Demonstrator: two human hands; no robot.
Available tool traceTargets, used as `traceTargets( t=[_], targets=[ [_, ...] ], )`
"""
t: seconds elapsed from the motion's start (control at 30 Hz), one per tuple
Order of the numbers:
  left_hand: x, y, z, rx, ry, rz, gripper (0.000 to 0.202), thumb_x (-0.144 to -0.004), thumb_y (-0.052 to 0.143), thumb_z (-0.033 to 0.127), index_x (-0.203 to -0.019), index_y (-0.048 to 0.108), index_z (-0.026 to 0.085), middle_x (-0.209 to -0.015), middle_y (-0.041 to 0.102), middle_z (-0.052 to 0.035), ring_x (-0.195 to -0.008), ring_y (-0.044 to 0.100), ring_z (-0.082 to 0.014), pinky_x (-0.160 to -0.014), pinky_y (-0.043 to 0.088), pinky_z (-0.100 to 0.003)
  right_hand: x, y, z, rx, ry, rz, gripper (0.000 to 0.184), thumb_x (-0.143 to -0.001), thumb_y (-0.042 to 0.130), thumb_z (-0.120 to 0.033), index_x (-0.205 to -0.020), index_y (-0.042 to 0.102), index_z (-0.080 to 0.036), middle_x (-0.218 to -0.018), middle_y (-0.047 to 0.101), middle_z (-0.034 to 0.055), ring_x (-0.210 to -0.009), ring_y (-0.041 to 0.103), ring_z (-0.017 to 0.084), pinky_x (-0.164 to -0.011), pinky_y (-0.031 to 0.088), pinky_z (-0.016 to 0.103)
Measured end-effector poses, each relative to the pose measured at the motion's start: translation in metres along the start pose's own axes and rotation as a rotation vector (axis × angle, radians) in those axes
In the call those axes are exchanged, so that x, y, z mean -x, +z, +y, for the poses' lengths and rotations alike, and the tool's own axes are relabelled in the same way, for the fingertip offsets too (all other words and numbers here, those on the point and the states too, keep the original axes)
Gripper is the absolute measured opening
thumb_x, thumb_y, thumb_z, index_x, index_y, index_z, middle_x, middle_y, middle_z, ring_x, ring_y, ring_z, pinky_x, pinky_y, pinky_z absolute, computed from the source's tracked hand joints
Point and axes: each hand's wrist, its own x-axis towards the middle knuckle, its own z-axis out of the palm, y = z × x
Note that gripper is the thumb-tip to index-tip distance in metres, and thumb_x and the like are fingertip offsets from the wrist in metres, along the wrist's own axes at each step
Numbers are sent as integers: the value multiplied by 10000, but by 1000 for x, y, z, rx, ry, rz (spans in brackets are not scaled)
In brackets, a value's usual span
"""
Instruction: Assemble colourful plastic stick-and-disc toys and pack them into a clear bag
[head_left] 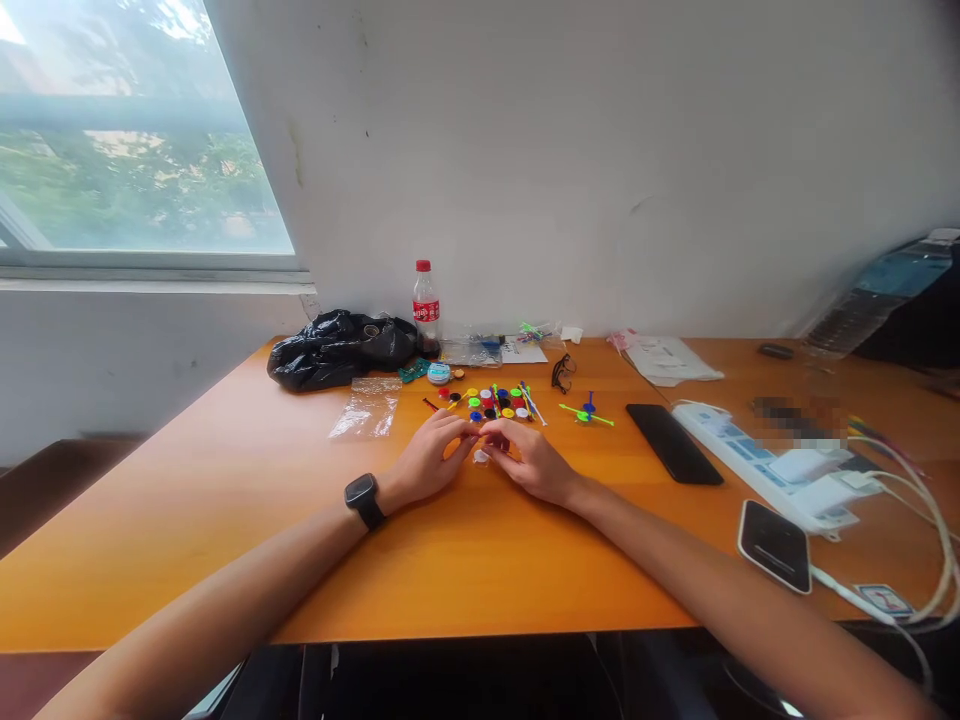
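Observation:
My left hand, with a black watch on its wrist, meets my right hand over the middle of the table. Thumbs and fingers of both are bent in a pinch, their tips almost touching. Whatever sits between them is too small and covered to make out. Just below the fingertips lies a small white round piece. Right beyond my hands is a group of small coloured round pieces, with several thin sticks among them. To their right, a green and blue stick assembly rests on the table.
A clear plastic bag, a black plastic bag and a cola bottle stand at the back left. On the right are a black phone, a power strip with cables and a white-edged phone. Black glasses lie behind.

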Motion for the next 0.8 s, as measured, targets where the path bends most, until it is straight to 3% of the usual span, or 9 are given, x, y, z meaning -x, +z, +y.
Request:
traceTargets(
  t=[0.07, 0.17, 0.4, 0.53, 0.8],
  targets=[
    [-1, -2, -1, -9, -2, 12, 197, -1078, 528, 271, -1035, 711, 211, -938, 722, -63, -886, 599, -223, -835, 513, -365, 0, -3, 3, 27, 18, 22, 182, -1067, 562, -320, -1220, 625, -242, -1019, 702, 64, -892, 646, 205, -838, 541, 337],
    [-1, -5, -3, -10, -16, 7, 191, -1070, 539, 278, -1019, 709, 208, -939, 724, -67, -891, 606, -226, -825, 511, -362, 0, -11, 6, 54, 26, 35, 164, -1071, 558, -355, -1121, 662, -239, -971, 696, 62, -847, 623, 205, -796, 522, 343],
    [2, -5, -2, 27, -64, -30, 195, -1046, 569, 285, -1156, 713, 214, -928, 715, -56, -877, 663, -199, -823, 530, -331, 1, -21, 0, 74, 23, -13, 194, -1070, 561, -369, -1028, 687, -228, -893, 663, 46, -767, 577, 185, -729, 489, 317],
    [3, -3, -2, 1, -55, -65, 160, -1000, 671, 328, -1092, 729, 212, -894, 699, -40, -826, 645, -180, -772, 508, -304, 3, -19, 0, 122, 29, -70, 172, -1066, 568, -340, -1045, 691, -221, -899, 693, 46, -768, 592, 180, -713, 469, 298],
    [3, 0, -4, -18, -59, -131, 128, -1003, 671, 304, -1019, 757, 211, -875, 706, -34, -780, 629, -155, -724, 462, -271, 5, -23, 5, 184, 18, -150, 126, -1048, 587, -273, -1043, 700, -217, -897, 707, 33, -777, 603, 173, -720, 434, 280]
  ],
)
